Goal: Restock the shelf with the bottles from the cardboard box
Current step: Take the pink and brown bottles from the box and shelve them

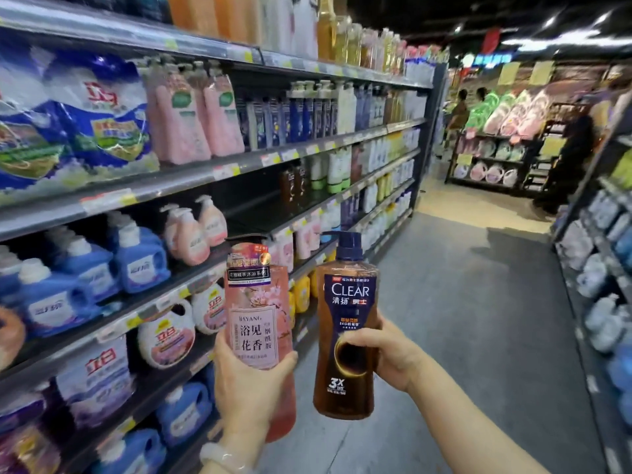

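Two bottles were held up in the aisle, one in each hand, and neither was fully visible. The pink bottle [260, 323] had its lower half covered by the left hand [248, 381], and its dark cap merged with the shelf behind, so the top could not be made out clearly. The amber bottle [349, 323], marked CLEAR, stood upright with its dark blue cap showing; part of its right edge was hidden by the right hand [386, 354]. The left hand was raised with its back toward the camera, fingers wrapped around the pink bottle, thumb lying across the front under the label; a pale bracelet [225, 456] sat at the wrist. The right forearm entered from the lower right corner and was cut off by the frame. Its thumb pressed on the front of the amber bottle; the other fingers passed behind and could not be seen. Both bottles were clear of the shelf [191, 176], held just in front of its lower tiers on the left. An unfilled gap [253, 206] showed on the third tier. Goods nearest the camera and far down the aisle were blurred. The cardboard box was not in view.
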`<state>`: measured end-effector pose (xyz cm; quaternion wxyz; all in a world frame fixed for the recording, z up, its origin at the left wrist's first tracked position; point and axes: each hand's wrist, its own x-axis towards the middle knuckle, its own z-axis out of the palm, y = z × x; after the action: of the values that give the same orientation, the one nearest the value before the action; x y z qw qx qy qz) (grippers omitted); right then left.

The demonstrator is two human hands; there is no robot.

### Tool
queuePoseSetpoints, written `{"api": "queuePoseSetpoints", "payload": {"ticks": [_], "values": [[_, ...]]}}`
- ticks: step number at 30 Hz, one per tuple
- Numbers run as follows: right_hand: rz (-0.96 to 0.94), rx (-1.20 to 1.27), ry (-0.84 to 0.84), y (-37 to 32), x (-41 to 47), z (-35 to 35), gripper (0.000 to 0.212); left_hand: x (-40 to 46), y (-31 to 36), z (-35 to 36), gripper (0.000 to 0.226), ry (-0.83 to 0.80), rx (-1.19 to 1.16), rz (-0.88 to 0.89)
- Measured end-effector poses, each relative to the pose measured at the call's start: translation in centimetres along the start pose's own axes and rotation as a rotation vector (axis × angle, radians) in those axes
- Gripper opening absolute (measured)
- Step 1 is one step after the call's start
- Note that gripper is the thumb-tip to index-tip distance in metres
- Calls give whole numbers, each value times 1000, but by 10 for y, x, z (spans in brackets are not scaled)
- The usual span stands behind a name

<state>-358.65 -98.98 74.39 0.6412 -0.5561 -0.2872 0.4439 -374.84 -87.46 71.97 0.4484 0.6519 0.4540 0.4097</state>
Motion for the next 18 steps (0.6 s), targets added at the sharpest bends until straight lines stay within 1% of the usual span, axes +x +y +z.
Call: {"api": "queuePoseSetpoints", "payload": {"ticks": [3,7,12,18], "values": [[-24,45,39,-8,18,-42,58,14,10,49,106,-17,16,12],[-33,58,79,-20,59,-97,73,48,18,122,105,-59,-16,42],[-85,72,129,-53,127,-165,68,107,41,221,102,-102,-39,65],[-85,90,155,-94,205,-248,64,178,73,324,105,-139,-52,99]]}}
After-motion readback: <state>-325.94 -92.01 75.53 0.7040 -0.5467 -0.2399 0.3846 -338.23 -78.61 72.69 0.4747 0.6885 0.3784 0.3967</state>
